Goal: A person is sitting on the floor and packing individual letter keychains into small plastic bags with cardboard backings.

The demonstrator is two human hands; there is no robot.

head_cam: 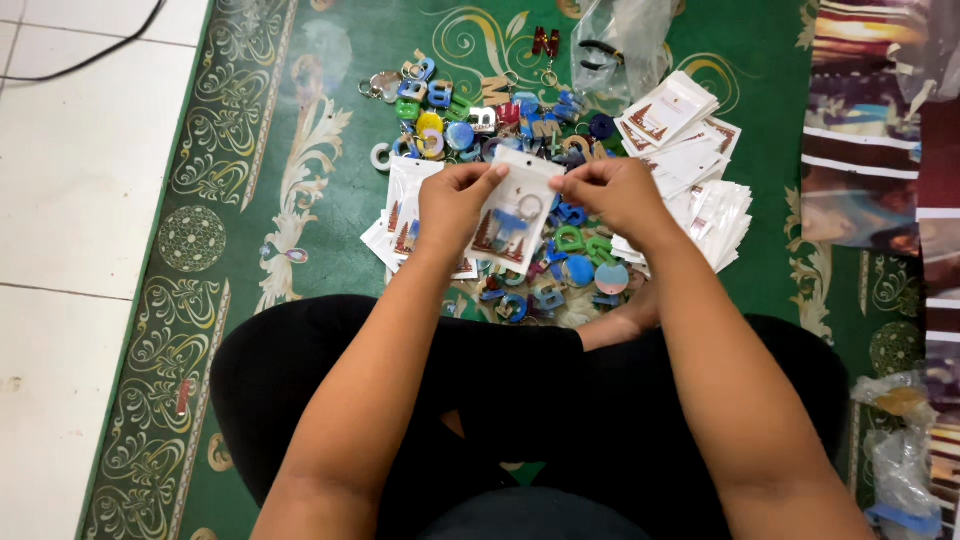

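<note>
Scene: a person sits cross-legged on a green patterned rug (300,120), seen from above.
Left hand: the left hand (455,200) pinches the top left edge of a small clear packet (515,215) between thumb and fingers.
Right hand: the right hand (612,192) grips the packet's top right edge, fingers curled over it.
Packet: held up between both hands above the rug, a key ring and a blue piece visible inside against a printed card.
Keychains: a pile of coloured letter keychains (480,125) lies on the rug just beyond and under the hands.
Stacks: filled packets (690,150) are heaped to the right of the pile, a smaller stack (405,200) to the left.
Bag: a clear plastic bag (620,40) holding pliers sits at the far edge of the pile.
Floor: white tiles (80,180) border the rug on the left.
</note>
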